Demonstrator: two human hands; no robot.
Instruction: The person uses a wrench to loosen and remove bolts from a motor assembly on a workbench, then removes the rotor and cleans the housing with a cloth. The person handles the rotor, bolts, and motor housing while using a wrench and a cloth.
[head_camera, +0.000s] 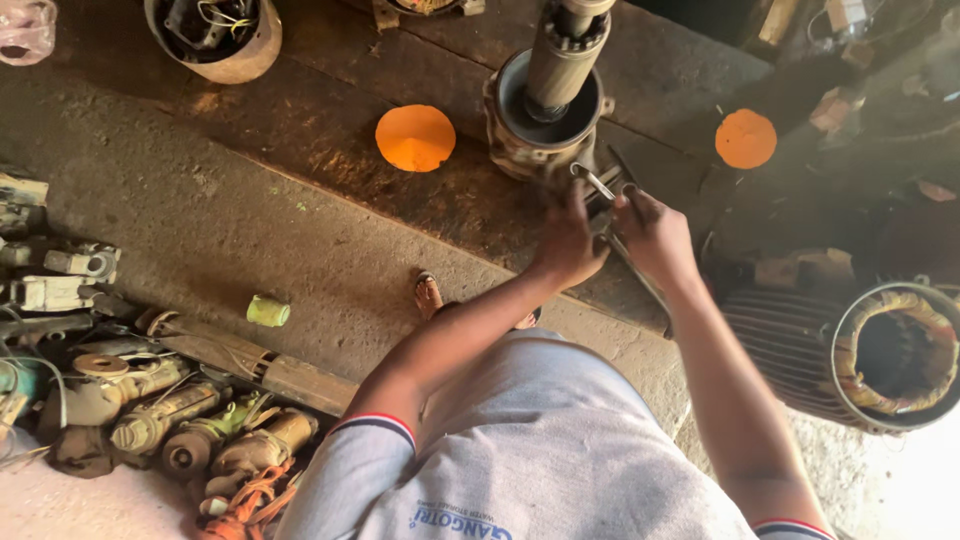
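The person stands over a motor housing (545, 120) set upright on a dark wooden bench (330, 130), its shaft (562, 55) pointing up and cut off by the top edge. Both hands meet at the housing's lower right side. The left hand (570, 240) is closed around a wrench (598, 183), whose shiny end shows above the knuckles, probably placed to reach a fastener at the base. The right hand (655, 235) grips a long dark bar (640, 275) that slants down past the wrist, seemingly as a brace. The fastener is hidden behind the fingers. A wound motor shell (890, 355) lies at the right, and old motor parts (150, 415) crowd the floor at left.
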